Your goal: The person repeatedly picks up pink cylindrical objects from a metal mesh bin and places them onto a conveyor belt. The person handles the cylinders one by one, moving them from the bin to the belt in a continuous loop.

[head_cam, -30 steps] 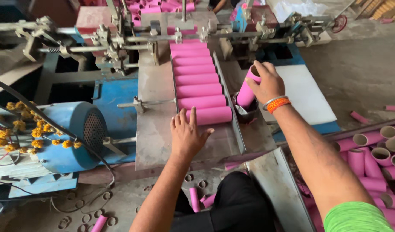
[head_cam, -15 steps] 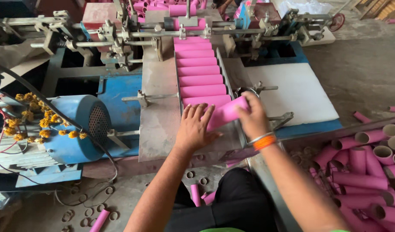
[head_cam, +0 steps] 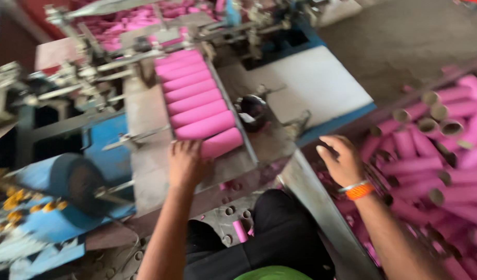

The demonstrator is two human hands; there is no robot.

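Seven pink tubes lie side by side in a sloping row on the grey metal tray of the machine, and the work in hand looks like keeping that row fed. The machine fills the upper left, with a blue motor at its near left corner and a white panel along its right edge. Right of the tray's steel side rail, a large heap of loose tubes spreads toward the right edge of the view, some showing brown open ends.

The nearest tube sits at the near end of the row, close to the tray's near edge. The left hand rests flat beside it, fingers spread and touching its left end, not gripping. To do this well, that hand should, I judge, press the tube square against its neighbour so the row stays parallel and nothing skews on the slope.

The right hand, with an orange band at the wrist, hangs over the near side of the heap with fingers loosely curled and nothing in them. It would do best to take one tube by its middle and lift it clear of the rail, then lay it down level. Motion blur hides finer detail.
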